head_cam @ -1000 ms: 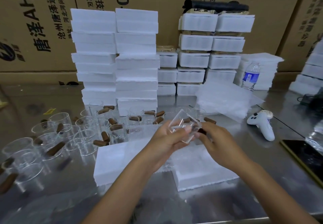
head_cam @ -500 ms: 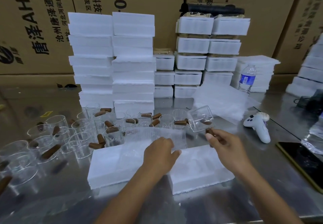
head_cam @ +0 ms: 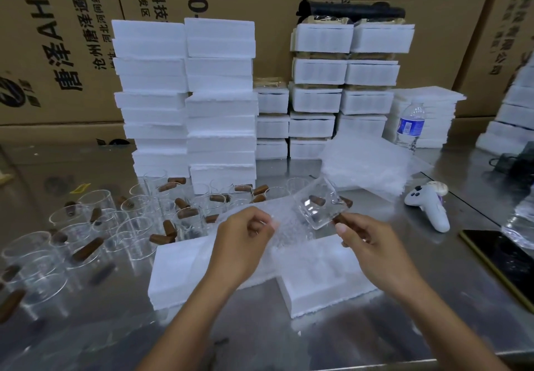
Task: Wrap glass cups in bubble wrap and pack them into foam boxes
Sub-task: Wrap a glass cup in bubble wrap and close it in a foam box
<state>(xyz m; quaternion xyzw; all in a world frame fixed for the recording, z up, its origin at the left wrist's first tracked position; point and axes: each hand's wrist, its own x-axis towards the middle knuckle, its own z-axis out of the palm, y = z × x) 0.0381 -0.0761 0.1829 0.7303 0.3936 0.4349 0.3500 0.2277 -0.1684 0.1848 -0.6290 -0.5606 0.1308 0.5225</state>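
At the near middle of the steel desk (head_cam: 260, 341), the right hand (head_cam: 367, 243) pinched the brown handle (head_cam: 340, 220) of a glass cup (head_cam: 318, 207), holding it tilted in the air with its base toward the camera. A second earlier both hands had cradled this cup together; the left hand (head_cam: 245, 234) had since let go, dropped onto the bubble wrap sheet (head_cam: 289, 226), and now gripped that sheet's upper edge with curled fingers, raising it off the foam. The cup hung just at the sheet's right end, above two white foam boxes (head_cam: 179, 272) lying side by side. To the left stood many more glass cups (head_cam: 95, 205) with brown handles, unmoved. A pile of bubble wrap sheets (head_cam: 370, 162) lay to the far right of the hands, with a white controller (head_cam: 430, 205) beside it and a water bottle (head_cam: 410, 123) farther back. Stacked foam boxes (head_cam: 185, 96) rose along the far side, as before.
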